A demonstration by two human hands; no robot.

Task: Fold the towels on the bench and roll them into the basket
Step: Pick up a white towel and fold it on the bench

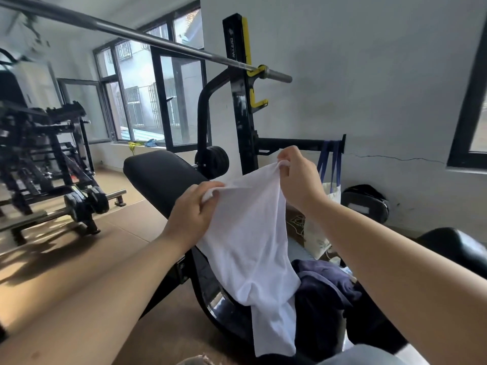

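Towel (250, 233) held above the bench (160, 175)
Left grip (193, 214) and right grip (297, 177) pinch its top corners; length hangs downward

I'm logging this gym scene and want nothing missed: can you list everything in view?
white towel: one, white, held up over the bench by its top edge
dark cloth heap: count unclear, navy, on the bench right of the white towel
bench: one, black padding, ahead of the person
barbell: one, steel grey, overhead on the rack's yellow hook
rack: one, black with yellow hooks, behind the bench
tote bag: one, cream with blue straps, hanging from the rack's crossbar
exercise machine: one, black, far left on the brown floor
left hand: one, pinches the towel's left corner
right hand: one, pinches the right corner, higher up
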